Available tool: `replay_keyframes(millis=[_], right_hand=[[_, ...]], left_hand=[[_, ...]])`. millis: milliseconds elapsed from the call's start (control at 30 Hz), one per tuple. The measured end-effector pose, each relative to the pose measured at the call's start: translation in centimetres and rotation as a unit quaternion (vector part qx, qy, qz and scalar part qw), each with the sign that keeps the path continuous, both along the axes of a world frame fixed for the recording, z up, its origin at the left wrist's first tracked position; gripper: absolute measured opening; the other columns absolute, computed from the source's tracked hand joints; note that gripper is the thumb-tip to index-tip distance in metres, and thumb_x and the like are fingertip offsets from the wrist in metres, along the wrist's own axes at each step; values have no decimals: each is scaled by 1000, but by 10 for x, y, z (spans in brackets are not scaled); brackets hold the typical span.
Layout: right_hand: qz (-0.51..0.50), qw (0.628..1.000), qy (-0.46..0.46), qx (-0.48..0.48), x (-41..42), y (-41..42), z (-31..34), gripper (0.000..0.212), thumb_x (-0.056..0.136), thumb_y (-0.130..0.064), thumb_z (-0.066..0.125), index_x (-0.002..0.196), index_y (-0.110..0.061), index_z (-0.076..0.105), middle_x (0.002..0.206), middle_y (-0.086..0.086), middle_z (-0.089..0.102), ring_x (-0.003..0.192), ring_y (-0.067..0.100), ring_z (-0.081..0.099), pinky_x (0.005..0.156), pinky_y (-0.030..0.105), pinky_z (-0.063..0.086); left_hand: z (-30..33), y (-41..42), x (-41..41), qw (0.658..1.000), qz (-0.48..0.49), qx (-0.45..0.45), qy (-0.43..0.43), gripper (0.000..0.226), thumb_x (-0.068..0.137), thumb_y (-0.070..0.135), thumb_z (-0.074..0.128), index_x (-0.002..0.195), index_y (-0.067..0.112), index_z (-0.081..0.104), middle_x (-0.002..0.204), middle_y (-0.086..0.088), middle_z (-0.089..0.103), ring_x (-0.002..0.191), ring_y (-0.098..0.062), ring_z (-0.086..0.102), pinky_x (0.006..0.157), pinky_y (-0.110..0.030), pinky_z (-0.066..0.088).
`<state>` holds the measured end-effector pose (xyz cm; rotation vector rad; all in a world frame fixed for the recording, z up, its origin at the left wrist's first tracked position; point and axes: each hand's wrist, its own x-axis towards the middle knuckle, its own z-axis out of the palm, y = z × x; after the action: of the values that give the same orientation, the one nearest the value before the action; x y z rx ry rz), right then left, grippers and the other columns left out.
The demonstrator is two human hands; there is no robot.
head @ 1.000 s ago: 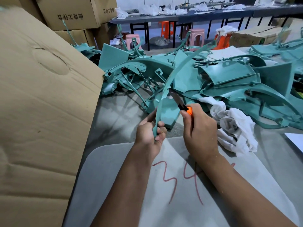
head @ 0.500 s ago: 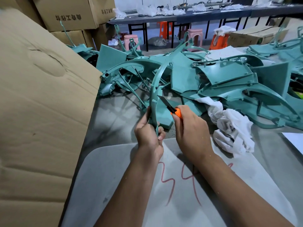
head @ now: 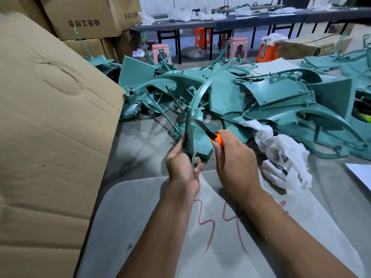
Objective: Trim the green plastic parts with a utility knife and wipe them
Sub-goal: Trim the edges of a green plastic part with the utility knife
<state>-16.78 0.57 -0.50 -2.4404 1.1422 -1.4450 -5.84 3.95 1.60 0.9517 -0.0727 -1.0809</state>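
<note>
My left hand [head: 181, 164] grips the lower end of a long curved green plastic strip [head: 195, 101] that arcs up and away to the right. My right hand [head: 234, 159] holds an orange utility knife [head: 216, 139]; its dark blade points up-left and its tip meets the strip's right edge just above my left hand. A crumpled white cloth [head: 285, 157] lies on the table to the right of my right hand. A heap of green plastic parts [head: 271, 101] fills the table behind.
A large cardboard sheet [head: 50, 137] stands along the left side. A grey mat [head: 301, 227] with red "34" lies under my forearms. Cardboard boxes [head: 80, 15] are stacked at the back left. Stools and a long dark table stand beyond.
The strip has swung from leaning right to nearly upright in my left hand. The knife has moved left and down, and its blade now touches the strip's edge.
</note>
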Motion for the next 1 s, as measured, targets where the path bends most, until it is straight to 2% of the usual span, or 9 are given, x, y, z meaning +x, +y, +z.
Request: replay_keyframes(millis=[167, 267, 300, 433, 500, 633, 767, 900, 1000], right_hand=[[25, 1000, 12, -5, -6, -1, 0, 24, 111, -31, 45, 104, -12, 57, 78, -2, 57, 61, 20, 50, 53, 38, 42], [41, 999, 14, -8, -13, -5, 0, 19, 108, -28, 50, 107, -12, 60, 81, -3, 60, 65, 19, 53, 55, 40, 46], [44, 999, 16, -14, -16, -6, 0, 18, 107, -27, 52, 109, -12, 62, 84, -4, 61, 67, 18, 54, 56, 39, 47], [43, 999, 3, -23, -20, -7, 0, 16, 106, -24, 56, 116, -12, 63, 96, -3, 66, 76, 17, 59, 61, 39, 51], [51, 998, 16, -18, -18, -6, 2, 19, 106, -26, 57, 116, -12, 64, 99, -2, 67, 77, 19, 61, 62, 41, 52], [112, 990, 86, 3, -16, -2, 3, 22, 106, -36, 52, 103, -17, 64, 83, -5, 63, 67, 19, 57, 59, 43, 48], [109, 983, 145, 8, -14, -2, 3, 28, 107, -43, 46, 91, -23, 57, 71, -12, 53, 59, 14, 49, 55, 43, 45], [104, 986, 130, -5, -12, 0, 1, 26, 107, -41, 47, 90, -23, 54, 70, -13, 49, 57, 14, 46, 52, 42, 43], [52, 995, 91, -3, -14, -5, -2, 32, 108, -43, 43, 89, -20, 55, 68, -11, 50, 54, 14, 47, 51, 38, 45]], left_hand=[[1, -1, 1, 1000, 0, -8, 14, 56, 101, -4, 23, 137, 17, 60, 49, 1, 51, 37, -6, 32, 30, -15, 22], [-1, -2, 3, 999, 20, 14, -24, 60, 98, -9, 24, 135, 18, 63, 52, 0, 55, 37, -7, 32, 31, -16, 23], [-2, -2, 6, 998, 35, 29, -44, 64, 95, -12, 25, 135, 18, 65, 60, -4, 59, 37, -8, 32, 32, -17, 24], [-6, -4, 15, 987, 87, 68, -120, 78, 84, -18, 20, 132, 22, 66, 115, -17, 66, 39, -11, 37, 35, -20, 28], [-8, -4, 16, 982, 93, 74, -148, 78, 83, -18, 20, 131, 22, 67, 123, -20, 68, 43, -13, 43, 36, -21, 30], [-9, -4, 19, 985, 87, 64, -131, 66, 89, -15, 26, 131, 16, 67, 109, -24, 71, 42, -12, 51, 38, -21, 32], [-6, -3, 24, 990, 77, 62, -102, 55, 94, -11, 31, 128, 15, 66, 93, -23, 70, 43, -18, 49, 38, -20, 30], [-5, -1, 24, 993, 47, 63, -87, 53, 95, -10, 32, 129, 12, 67, 73, -11, 58, 39, -12, 35, 34, -20, 24], [-6, 1, 24, 997, 13, 46, -67, 50, 98, -7, 34, 131, 11, 66, 60, -2, 47, 39, -9, 33, 32, -18, 23]])
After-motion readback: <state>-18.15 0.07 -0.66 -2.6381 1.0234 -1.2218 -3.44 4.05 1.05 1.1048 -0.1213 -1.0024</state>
